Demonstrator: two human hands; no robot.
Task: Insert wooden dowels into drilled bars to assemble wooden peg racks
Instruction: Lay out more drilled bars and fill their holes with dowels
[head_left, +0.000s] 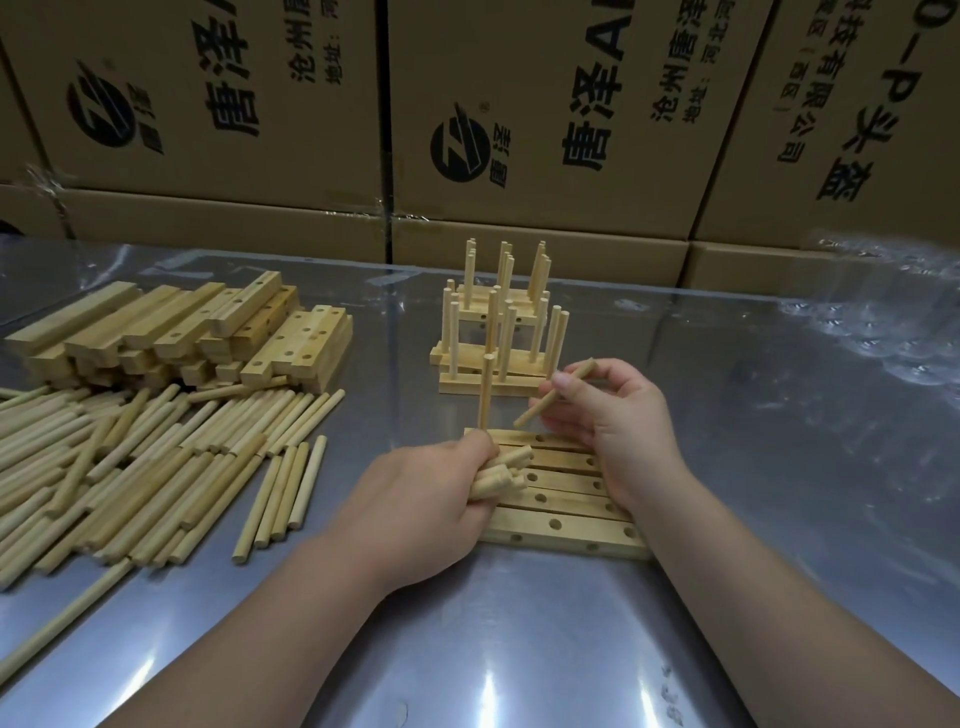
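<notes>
In the head view, our left hand is curling round a small bundle of dowels, whose blunt ends are poking out toward our right hand. The right hand is pinching a single dowel between thumb and fingers. The dowel is slanting down toward the left hand, with its lower end near the farthest bar; we cannot tell whether it is touching.

Beneath both hands, drilled bars are lying side by side, holes facing up, on the steel table. An upright dowel is standing in the farthest bar, just beyond our left knuckles.

Past the right hand's fingertips, finished peg racks are sitting stacked on each other. Well out to the left of our left hand, loose dowels are lying in a heap, and spare bars are piled beyond them. Cardboard boxes are standing along the table's far edge.
</notes>
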